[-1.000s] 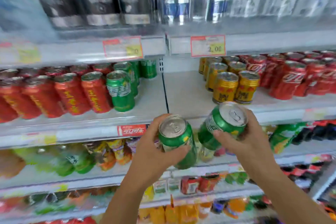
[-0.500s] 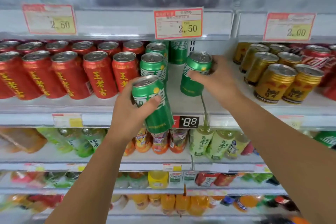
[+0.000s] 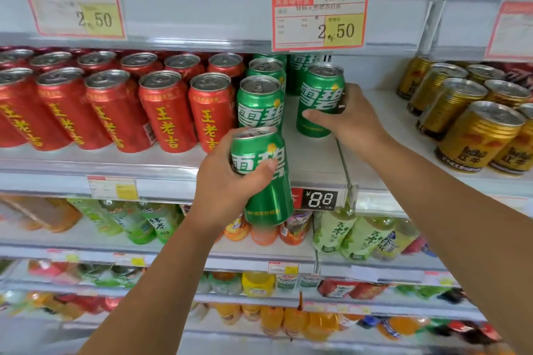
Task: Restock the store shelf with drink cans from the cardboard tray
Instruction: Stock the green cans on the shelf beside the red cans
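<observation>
1. The right grip [image 3: 354,121] is clenched round the right-hand can [image 3: 318,98], thumb across its lower front and fingers behind. The can stands upright with its label outward and its base at the shelf [image 3: 314,158]; I cannot tell whether it rests there yet.
2. Below and to the left of that grip, the left grip [image 3: 227,181] grasps the left-hand can [image 3: 265,181]. This can is tilted and held off the shelf, in front of the shelf's front lip.
3. Just left of the right grip stands the row of green cans [image 3: 259,101], and beyond them the red cans [image 3: 167,112]. Well apart on the other side are the gold cans [image 3: 476,135].
4. To finish this step well:
   - Set the base flat and slide the can back until it meets the green one behind.
   - Keep the label forward, and let go only once the can stands by itself.
   - Straighten the left-hand can before lifting it over the lip, or it may knock the front green can.
5. Half a second ago the right-hand can leaned over in the grip; now it is upright. The left-hand can is still tilted before the lip. The cardboard tray is not in view.
</observation>
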Demonstrator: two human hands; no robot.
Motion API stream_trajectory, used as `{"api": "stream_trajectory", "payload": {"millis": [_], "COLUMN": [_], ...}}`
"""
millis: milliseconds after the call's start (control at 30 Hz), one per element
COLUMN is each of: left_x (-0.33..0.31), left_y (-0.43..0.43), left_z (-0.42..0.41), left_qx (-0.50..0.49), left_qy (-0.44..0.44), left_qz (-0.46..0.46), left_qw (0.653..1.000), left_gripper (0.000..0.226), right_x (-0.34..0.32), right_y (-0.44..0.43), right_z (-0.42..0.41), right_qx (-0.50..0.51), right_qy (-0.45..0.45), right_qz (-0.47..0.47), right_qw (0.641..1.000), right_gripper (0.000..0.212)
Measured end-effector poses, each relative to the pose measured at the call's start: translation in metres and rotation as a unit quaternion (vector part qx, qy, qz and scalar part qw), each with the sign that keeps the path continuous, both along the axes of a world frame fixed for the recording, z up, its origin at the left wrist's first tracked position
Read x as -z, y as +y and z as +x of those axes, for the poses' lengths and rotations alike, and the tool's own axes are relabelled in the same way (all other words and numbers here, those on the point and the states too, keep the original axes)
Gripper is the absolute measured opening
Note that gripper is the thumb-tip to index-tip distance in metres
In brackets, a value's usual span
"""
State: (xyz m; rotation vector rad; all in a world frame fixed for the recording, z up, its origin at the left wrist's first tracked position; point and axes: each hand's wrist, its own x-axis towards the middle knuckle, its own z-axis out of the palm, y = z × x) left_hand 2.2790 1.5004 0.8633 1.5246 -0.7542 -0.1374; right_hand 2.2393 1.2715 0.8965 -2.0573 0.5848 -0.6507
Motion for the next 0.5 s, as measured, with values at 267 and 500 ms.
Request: {"api": "stream_trajectory", "payload": {"millis": [267,500], "left_x": [0.001,-0.001], "left_y": [-0.002,-0.002], "left_z": [0.002,0.002], "left_qx": [-0.006,-0.001], "left_qy": [-0.001,0.003], "left_qz": [-0.003,-0.001], "left_qw": [1.0,1.0], "left_gripper": [0.044,0.042], "right_x": [0.007,0.016], "right_y": [-0.012,-0.019], "right_z": [0.043,0.049], "right_qx": [-0.009,-0.001], "right_qy": [-0.014,0.004], "right_qz": [0.028,0.01], "right_qw": [0.999,1.0], "right_gripper": [0.08,0.07]}}
